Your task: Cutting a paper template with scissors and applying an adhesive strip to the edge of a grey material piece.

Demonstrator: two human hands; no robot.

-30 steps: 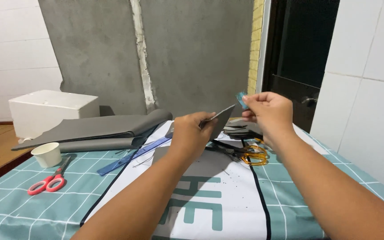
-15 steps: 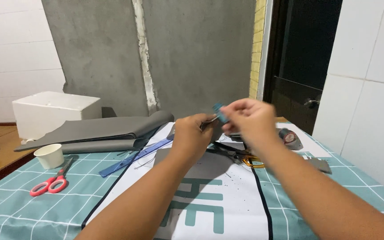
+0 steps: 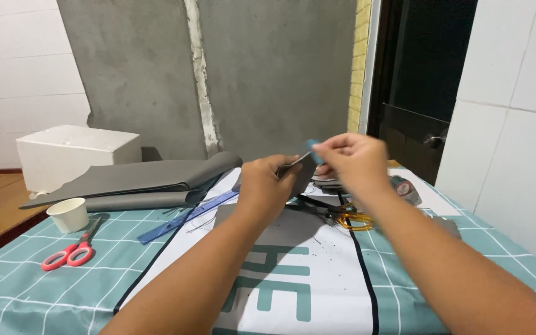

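My left hand (image 3: 267, 185) is raised over the table and grips a small piece of grey fabric (image 3: 301, 175) by its edge. My right hand (image 3: 353, 160) is close beside it, fingers pinched on a small blue object (image 3: 312, 144) at the top edge of that piece. The two hands almost touch. Below them a larger grey fabric piece (image 3: 280, 224) lies flat on a white printed sheet (image 3: 317, 273), beside scissors with yellow handles (image 3: 342, 217).
A blue ruler (image 3: 184, 217), red-handled scissors (image 3: 68, 254) and a paper cup (image 3: 69, 214) lie left on the teal checked tablecloth (image 3: 44, 291). Folded grey fabric (image 3: 144, 180) and a white box (image 3: 75, 152) are at the back. A tape roll (image 3: 404, 188) sits right.
My right hand has moved left toward my left hand, bringing the blue object down to the grey piece's top edge. My left hand stays about where it was.
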